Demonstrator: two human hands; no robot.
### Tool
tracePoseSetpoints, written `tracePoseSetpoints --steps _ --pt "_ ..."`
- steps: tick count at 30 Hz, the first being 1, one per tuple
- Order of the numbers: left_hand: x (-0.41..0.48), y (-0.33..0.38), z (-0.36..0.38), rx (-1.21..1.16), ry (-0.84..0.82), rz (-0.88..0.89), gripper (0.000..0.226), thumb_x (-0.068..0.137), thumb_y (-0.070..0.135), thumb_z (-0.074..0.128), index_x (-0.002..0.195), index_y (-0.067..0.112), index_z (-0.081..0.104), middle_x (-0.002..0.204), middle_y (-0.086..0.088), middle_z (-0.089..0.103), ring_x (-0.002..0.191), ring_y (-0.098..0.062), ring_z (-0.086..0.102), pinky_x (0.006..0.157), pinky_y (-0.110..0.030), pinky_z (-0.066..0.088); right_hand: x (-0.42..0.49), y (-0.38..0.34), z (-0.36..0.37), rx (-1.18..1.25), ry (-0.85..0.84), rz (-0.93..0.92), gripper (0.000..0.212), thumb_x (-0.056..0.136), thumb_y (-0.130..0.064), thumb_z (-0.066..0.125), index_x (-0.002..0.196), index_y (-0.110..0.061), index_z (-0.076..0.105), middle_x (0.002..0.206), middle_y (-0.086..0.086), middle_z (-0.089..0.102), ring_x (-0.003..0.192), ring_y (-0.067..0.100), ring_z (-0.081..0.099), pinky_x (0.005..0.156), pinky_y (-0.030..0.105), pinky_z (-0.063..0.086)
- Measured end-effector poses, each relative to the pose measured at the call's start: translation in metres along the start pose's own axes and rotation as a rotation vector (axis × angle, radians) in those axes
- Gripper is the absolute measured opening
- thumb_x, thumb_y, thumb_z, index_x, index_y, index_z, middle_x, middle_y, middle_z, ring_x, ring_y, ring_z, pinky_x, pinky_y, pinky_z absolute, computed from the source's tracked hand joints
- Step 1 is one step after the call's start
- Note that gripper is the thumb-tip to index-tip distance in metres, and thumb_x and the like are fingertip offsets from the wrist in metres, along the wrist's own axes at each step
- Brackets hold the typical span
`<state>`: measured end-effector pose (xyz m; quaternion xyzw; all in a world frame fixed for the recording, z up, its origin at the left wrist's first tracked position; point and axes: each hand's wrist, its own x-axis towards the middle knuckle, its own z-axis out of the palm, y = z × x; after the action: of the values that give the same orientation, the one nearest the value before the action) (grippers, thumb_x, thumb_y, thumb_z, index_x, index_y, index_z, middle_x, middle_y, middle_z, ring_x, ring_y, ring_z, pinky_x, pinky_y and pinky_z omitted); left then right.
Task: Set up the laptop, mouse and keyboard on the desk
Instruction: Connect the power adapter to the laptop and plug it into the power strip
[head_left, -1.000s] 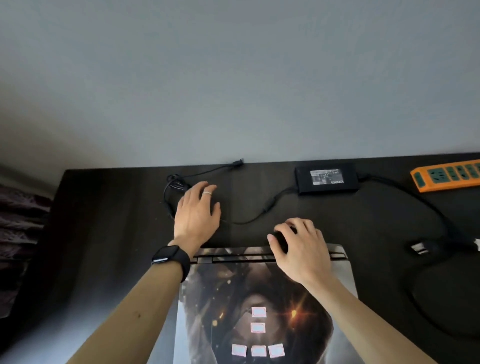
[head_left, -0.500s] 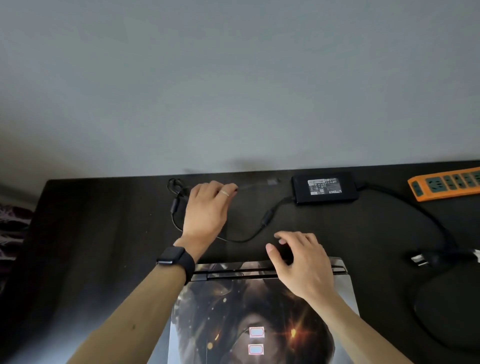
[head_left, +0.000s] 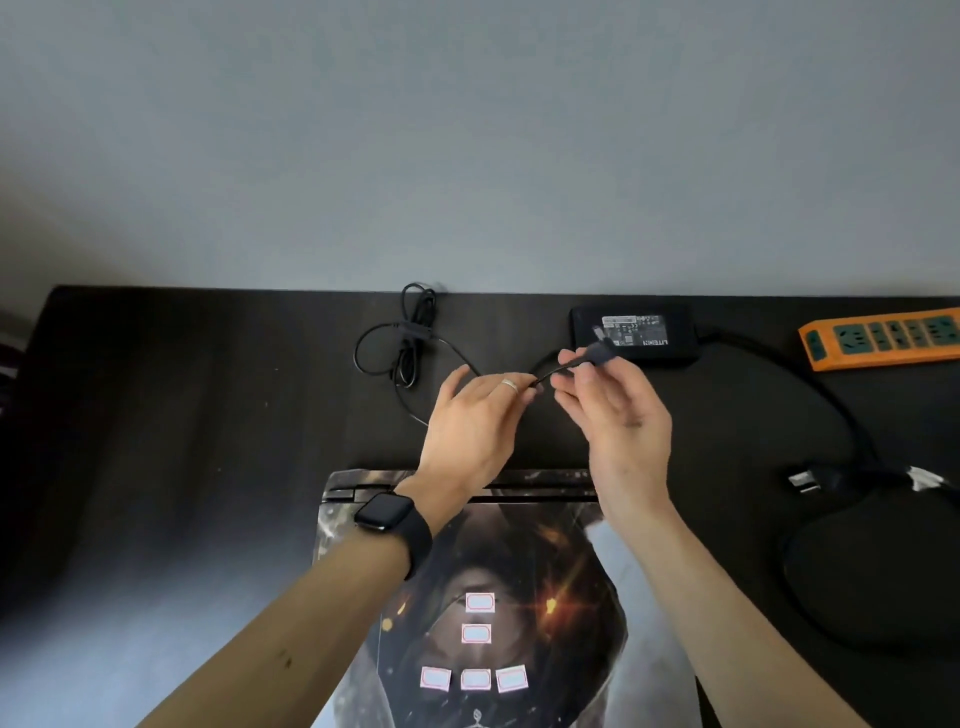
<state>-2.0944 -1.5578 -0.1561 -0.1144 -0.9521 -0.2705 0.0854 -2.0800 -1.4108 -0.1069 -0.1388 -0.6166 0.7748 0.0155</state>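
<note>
Holding a charger plug (head_left: 598, 355) up over the closed laptop (head_left: 519, 571).
The right hand (head_left: 618, 421) pinches the charger plug, with its tip pointing away from the laptop toward the wall. The left hand (head_left: 475, 421) grips the cord (head_left: 545, 373) just beside it. The laptop lies flat on the counter (head_left: 182, 415), its hinge edge on the far side. Behind the laptop sit a power brick (head_left: 636, 332) and a cord bundle (head_left: 413, 332). To its right lie a wall plug (head_left: 804, 480) and an orange power strip (head_left: 883, 338). The counter runs wide to the laptop's left.

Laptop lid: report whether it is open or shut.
Shut. The laptop lies flat on the desk, printed lid up, no screen or keys showing.
</note>
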Motion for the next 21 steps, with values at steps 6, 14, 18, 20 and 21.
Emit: tracePoseSetpoints --steps 6,14,18,20,21 --pt "-0.021 0.002 -0.004 0.044 -0.102 -0.029 0.045 0.095 0.03 0.054 0.137 0.014 0.05 0.143 -0.003 0.051 0.139 -0.023 0.039 0.115 -0.046 0.03 -0.008 0.01 0.004 -0.581 -0.106 -0.32 0.02 0.103 -0.028 0.054 0.121 -0.022 0.061 0.094 -0.009 0.07 0.074 0.014 0.065 0.07 0.028 0.055" --pt "-0.068 -0.023 -0.034 0.336 -0.389 -0.132 0.072 0.078 0.08 0.04 0.123 0.027 0.055 0.126 0.007 0.047 0.125 -0.019 0.039 0.105 -0.042 0.028 0.014 0.038 -0.056 -1.296 -0.6 -0.644 0.033 0.107 -0.038 0.033 0.124 -0.021 0.056 0.102 0.001 0.048 0.06 0.024 0.056 0.048 0.039 0.053" --pt "-0.081 -0.013 -0.022 0.358 -0.375 -0.079 0.07 0.084 0.077 0.035 0.129 0.028 0.056 0.126 0.004 0.049 0.121 -0.022 0.044 0.103 -0.046 0.029 0.005 0.053 -0.07 -1.293 -0.569 -0.581 0.028 0.106 -0.033 0.038 0.121 -0.019 0.057 0.107 0.002 0.049 0.074 0.019 0.056 0.059 0.038 0.055" --pt "-0.09 -0.005 -0.013 0.361 -0.335 -0.087 0.067 0.09 0.071 0.035 0.131 0.023 0.056 0.126 0.001 0.053 0.117 -0.023 0.049 0.104 -0.049 0.033 -0.004 0.062 -0.07 -1.333 -0.438 -0.535 0.029 0.106 -0.037 0.039 0.121 -0.022 0.059 0.107 0.001 0.054 0.076 0.022 0.056 0.062 0.041 0.055" --pt "-0.095 -0.003 -0.008 0.378 -0.313 -0.085 0.066 0.092 0.068 0.036 0.132 0.019 0.057 0.126 -0.002 0.055 0.116 -0.024 0.051 0.106 -0.052 0.033 -0.008 0.065 -0.069 -1.343 -0.375 -0.516 0.029 0.105 -0.038 0.04 0.12 -0.024 0.061 0.106 0.001 0.056 0.074 0.024 0.056 0.062 0.042 0.054"
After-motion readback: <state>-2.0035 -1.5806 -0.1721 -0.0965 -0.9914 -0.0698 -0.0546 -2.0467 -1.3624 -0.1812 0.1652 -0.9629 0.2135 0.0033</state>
